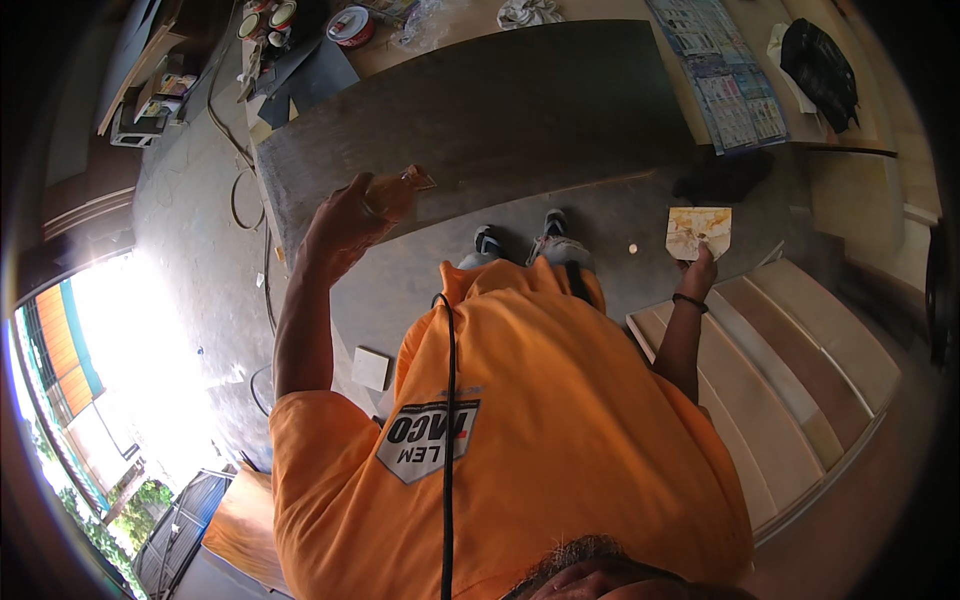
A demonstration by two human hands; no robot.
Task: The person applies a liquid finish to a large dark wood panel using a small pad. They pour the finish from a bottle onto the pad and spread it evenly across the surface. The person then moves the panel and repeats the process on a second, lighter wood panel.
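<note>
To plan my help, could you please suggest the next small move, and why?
Probably lower the left hand toward the dark panel: it appears over the panel's near edge, while the right hand holds the stained plate off to the side.

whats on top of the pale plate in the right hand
Yellow-brown stains mark the pale plate. The right hand covers part of its near edge, so that patch can't be seen.

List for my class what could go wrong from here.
The right hand grips the small blotched plate near one edge, so it might slip and fall.
The black cord running over the orange shirt could snag.
The left hand might drop its see-through object onto the dark board.
</note>
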